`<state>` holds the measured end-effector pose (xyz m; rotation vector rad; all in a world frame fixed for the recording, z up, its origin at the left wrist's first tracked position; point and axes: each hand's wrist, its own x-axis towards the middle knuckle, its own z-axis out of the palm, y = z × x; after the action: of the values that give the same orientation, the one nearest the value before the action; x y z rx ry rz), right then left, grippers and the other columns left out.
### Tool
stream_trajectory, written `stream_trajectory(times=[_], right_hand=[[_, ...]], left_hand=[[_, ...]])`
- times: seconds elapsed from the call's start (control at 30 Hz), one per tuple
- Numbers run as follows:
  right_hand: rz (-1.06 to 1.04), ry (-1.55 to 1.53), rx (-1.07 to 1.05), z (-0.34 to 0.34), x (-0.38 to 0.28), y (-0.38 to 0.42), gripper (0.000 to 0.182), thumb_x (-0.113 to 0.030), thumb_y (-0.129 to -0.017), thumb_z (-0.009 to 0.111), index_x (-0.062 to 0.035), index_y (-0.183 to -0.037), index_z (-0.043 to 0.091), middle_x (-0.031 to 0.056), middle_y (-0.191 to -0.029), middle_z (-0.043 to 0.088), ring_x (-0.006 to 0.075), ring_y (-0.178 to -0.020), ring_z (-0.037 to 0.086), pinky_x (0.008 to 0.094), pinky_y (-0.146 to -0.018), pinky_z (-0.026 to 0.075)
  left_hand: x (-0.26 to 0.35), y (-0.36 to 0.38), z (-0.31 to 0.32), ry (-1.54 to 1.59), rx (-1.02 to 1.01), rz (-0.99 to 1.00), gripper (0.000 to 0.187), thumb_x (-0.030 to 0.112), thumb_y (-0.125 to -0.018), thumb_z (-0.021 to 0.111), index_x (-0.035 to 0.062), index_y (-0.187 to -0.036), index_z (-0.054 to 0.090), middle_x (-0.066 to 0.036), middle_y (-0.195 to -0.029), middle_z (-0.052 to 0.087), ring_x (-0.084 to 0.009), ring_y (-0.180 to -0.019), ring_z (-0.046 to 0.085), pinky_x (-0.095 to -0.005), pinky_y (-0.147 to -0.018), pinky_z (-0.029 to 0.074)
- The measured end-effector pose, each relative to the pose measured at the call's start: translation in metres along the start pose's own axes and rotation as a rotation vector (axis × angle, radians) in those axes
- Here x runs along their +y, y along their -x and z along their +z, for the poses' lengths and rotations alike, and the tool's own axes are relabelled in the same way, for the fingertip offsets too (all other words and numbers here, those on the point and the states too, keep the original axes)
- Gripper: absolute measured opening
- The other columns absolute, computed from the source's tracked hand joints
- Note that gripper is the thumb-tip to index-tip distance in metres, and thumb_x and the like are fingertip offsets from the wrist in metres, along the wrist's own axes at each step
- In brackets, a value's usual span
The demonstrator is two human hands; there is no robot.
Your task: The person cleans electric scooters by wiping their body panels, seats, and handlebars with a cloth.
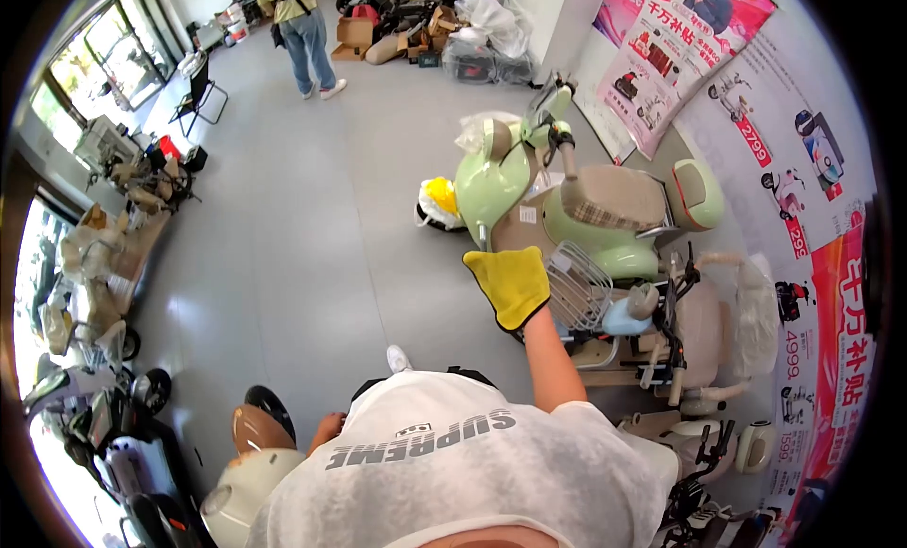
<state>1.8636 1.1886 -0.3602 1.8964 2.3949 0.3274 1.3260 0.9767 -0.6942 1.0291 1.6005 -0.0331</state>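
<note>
A yellow cloth with a dark edge hangs over my right hand and covers its fingers. That arm reaches forward, level with the front of a light green scooter and close to the wire basket of a blue electric bike. Whether the cloth touches the basket, I cannot make out. My left hand hangs low beside my white and grey shirt, near a scooter with a brown front fender. Its fingers are too small and partly hidden to read, and nothing shows in it.
Several more scooters line the left side. A person stands at the back near a folding chair. Boxes and plastic-wrapped goods lie against the far wall. Posters cover the right wall. Grey floor runs between the rows.
</note>
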Motion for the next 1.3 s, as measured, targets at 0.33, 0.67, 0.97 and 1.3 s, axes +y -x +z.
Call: stream_trajectory(times=[0.33,0.67,0.97,1.3], right_hand=[[0.354,0.035,0.183,-0.018,0.050,-0.085,0.013,-0.031,-0.089,0.055,-0.0228,-0.094,0.064,0.0023,-0.063,0.062,0.0250,-0.057,0.060,0.0429,-0.058,0.039],[0.521,-0.109,0.574,-0.026,0.129,-0.155,0.012,-0.031,-0.087,0.056,-0.0228,-0.092,0.064,0.0022,-0.064,0.063,0.0254,-0.059,0.061,0.0428,-0.059,0.039],[0.073,-0.388,0.581,-0.007,0.097,-0.370,0.012,-0.031,-0.086,0.057,-0.0229,-0.091,0.065,0.0022,-0.065,0.063,0.0258,-0.060,0.061,0.0427,-0.059,0.040],[-0.449,-0.562,0.451,0.014,-0.086,-0.555,0.012,-0.031,-0.084,0.058,-0.0229,-0.089,0.066,0.0021,-0.066,0.064,0.0263,-0.061,0.062,0.0426,-0.060,0.041]], left_hand=[[0.152,-0.146,-0.200,-0.215,0.110,-0.257,0.035,0.033,-0.088,0.056,0.0070,-0.111,0.059,-0.011,-0.095,0.069,-0.0210,-0.076,0.065,-0.0406,-0.061,0.048],[0.299,-0.190,-0.238,0.145,0.162,-0.026,0.037,0.036,-0.090,0.054,0.0100,-0.116,0.055,-0.009,-0.100,0.068,-0.0189,-0.083,0.064,-0.0351,-0.064,0.047],[0.256,-0.188,-0.224,0.180,0.149,-0.300,0.038,0.037,-0.088,0.057,0.0087,-0.114,0.059,-0.010,-0.101,0.069,-0.0225,-0.080,0.066,-0.0386,-0.063,0.049],[0.208,-0.196,-0.247,0.563,0.220,-0.457,0.043,0.037,-0.091,0.054,0.0066,-0.122,0.059,-0.013,-0.113,0.069,-0.0272,-0.091,0.067,-0.0461,-0.076,0.053]])
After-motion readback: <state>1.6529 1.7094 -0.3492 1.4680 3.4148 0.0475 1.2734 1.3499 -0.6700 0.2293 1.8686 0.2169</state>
